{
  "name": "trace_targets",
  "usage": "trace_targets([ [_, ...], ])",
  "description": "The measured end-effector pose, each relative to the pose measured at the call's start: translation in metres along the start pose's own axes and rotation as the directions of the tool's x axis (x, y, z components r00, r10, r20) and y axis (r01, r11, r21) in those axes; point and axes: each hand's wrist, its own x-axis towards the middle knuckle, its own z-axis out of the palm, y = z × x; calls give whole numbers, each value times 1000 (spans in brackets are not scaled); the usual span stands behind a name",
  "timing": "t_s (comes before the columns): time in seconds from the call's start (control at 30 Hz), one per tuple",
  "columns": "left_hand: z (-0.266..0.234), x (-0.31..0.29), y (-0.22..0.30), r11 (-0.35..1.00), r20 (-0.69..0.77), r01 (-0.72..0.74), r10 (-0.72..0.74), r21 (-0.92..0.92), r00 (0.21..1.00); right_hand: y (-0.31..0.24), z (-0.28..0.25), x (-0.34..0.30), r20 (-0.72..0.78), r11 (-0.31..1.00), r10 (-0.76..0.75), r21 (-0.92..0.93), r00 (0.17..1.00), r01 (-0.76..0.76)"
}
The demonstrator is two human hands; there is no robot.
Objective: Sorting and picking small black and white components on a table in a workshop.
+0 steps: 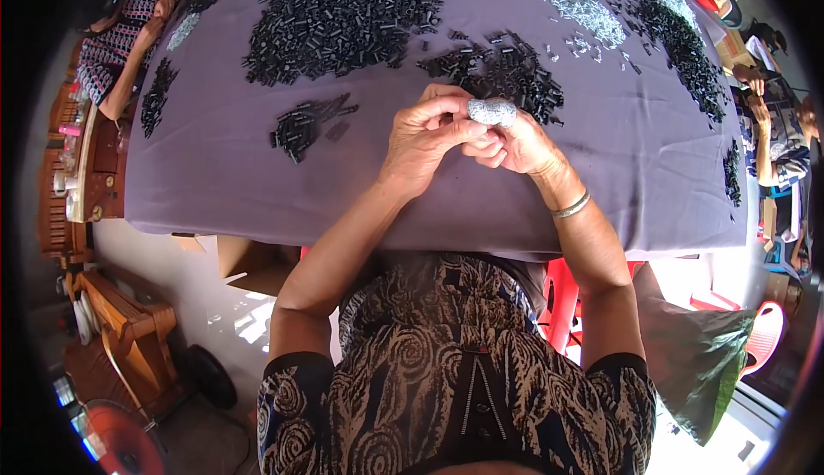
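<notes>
My two hands meet above the near middle of the cloth-covered table. The fingers of my left hand (419,142) are pinched together, their tips touching those of my right hand (524,145). My right hand is closed too, with its fingers curled. A silvery, crinkled wrap (492,113) covers the top of my right thumb or lies against it; which of these I cannot tell. Whatever small thing sits between the fingertips is hidden. Just beyond my hands lies a heap of small black tube-like parts (515,76). A smaller pile of black parts (300,127) is to the left.
A large heap of black parts (343,20) covers the table's far middle. Clear, shiny small pieces (585,17) lie far right, beside more black parts (687,63). Other people sit at the left (129,37) and right (772,132) edges. A fan (124,441) stands lower left.
</notes>
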Motion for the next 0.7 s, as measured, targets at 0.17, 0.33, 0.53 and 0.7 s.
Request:
trace_targets([
  [0.17,10,-2,18,999,53,50,-50,-13,997,7,23,5,62,976,16,217,998,-30],
  [0.33,27,2,8,998,-87,52,-53,-19,995,25,23,11,-29,911,-38,410,999,47],
  [0.53,38,6,5,995,-182,37,-55,-97,982,27,27,6,-156,883,-101,442,983,161],
  [0.7,29,7,0,996,-197,14,-30,-83,980,30,26,12,-171,880,-111,441,979,177],
])
